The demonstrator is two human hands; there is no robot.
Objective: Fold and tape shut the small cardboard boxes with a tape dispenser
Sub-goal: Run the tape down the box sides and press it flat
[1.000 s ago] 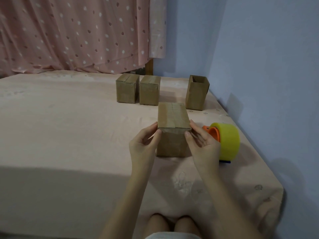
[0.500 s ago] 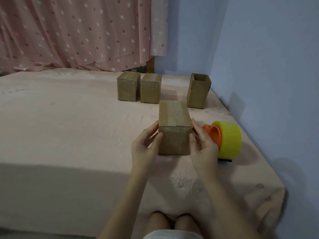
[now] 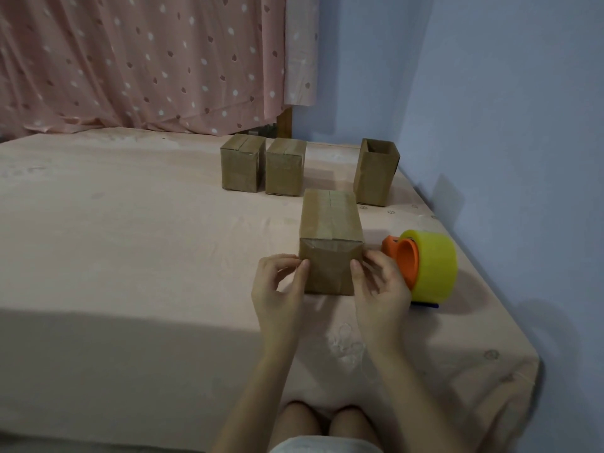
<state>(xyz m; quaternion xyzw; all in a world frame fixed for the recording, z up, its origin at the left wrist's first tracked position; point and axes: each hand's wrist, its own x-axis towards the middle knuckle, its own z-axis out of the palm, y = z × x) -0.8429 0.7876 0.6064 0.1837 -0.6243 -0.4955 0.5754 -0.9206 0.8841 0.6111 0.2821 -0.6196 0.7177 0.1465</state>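
Head view: a bed under a pink sheet fills most of the frame, with a dotted pink curtain behind it and a blue wall along its right side. Landmark is the near box, lying taped shut near the bed's front right. Beyond it to the left stand two closed boxes, just beside each other. Beyond it to the right stands an open box, apart from the pair. Just right of the near box sits the tape dispenser, a yellow roll on an orange core. The left hand grips the near box's left front edge, thumb on the front face, fingers curled at the side. The right hand grips its right front edge the same way, between the box and the dispenser.
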